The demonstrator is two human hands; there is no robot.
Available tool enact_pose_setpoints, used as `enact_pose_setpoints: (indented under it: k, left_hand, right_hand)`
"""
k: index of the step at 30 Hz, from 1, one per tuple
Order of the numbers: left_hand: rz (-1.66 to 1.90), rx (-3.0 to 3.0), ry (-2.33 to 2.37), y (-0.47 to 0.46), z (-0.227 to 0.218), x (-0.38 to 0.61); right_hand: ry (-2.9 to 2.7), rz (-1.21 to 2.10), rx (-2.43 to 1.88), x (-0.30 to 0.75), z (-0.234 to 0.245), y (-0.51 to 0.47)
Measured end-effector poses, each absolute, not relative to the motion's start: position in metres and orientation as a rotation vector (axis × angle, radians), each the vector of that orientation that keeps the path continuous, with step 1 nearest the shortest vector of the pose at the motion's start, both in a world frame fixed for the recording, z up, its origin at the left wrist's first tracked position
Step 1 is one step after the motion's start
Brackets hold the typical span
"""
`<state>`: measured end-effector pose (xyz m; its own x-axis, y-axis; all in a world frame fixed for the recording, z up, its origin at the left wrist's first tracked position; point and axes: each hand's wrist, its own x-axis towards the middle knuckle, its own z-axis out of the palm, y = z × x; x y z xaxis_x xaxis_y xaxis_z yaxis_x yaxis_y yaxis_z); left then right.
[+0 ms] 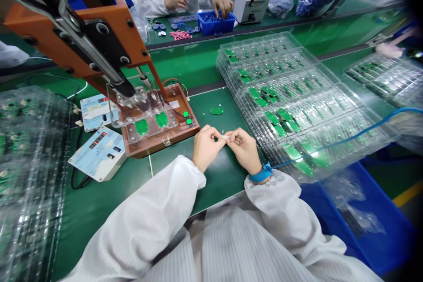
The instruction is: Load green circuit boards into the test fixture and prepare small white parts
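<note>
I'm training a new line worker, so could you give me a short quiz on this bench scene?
1. The left hand and right hand pinch a small white piece. Which wrist wears the blue wrist strap?
2. True or false: the loose green circuit board on the green mat lies in neither hand.
3. How many green boards sit in the clear fixture: A one, B two, or C four?

Key: 1. right wrist; 2. true; 3. B, two.
</note>
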<state>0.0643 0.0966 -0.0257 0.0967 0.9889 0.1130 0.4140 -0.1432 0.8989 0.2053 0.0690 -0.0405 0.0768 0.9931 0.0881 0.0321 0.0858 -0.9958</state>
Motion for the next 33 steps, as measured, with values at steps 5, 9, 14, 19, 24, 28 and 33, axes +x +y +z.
enact_pose_setpoints:
  k: [5, 9, 14, 19, 24, 28, 33]
  left_hand:
    - [1.005, 1.757, 1.411, 0.0951, -0.0187, 0.0631]
    - [0.983, 1.715, 1.377, 0.0964, -0.018, 0.0598]
    - [0.977, 1.676, 1.351, 0.0975, -0.021, 0.0566]
    - [0.984, 1.67, 1.353, 0.0995, -0.0213, 0.0562]
    - [0.957, 1.583, 1.353, 0.1012, -0.0241, 0.0569]
    - [0.893, 1.509, 1.327, 0.1014, -0.026, 0.0574]
    - [0.759, 1.629, 1.365, 0.1034, -0.0221, 0.0563]
  right_hand:
    - [-1.121, 1.096, -1.167, 0.2057, -0.042, 0.0707]
    - [-1.049, 1.102, -1.168, 0.2053, -0.0423, 0.0719]
    - [-1.042, 1.124, -1.179, 0.2057, -0.0428, 0.0725]
    - [-1.054, 1.11, -1.189, 0.2054, -0.0444, 0.073]
    - [-1.108, 1.075, -1.192, 0.2027, -0.0415, 0.0722]
    - [-1.18, 1.026, -1.181, 0.2023, -0.0425, 0.07]
    - [-1.256, 0.965, -1.192, 0.2019, -0.0481, 0.0715]
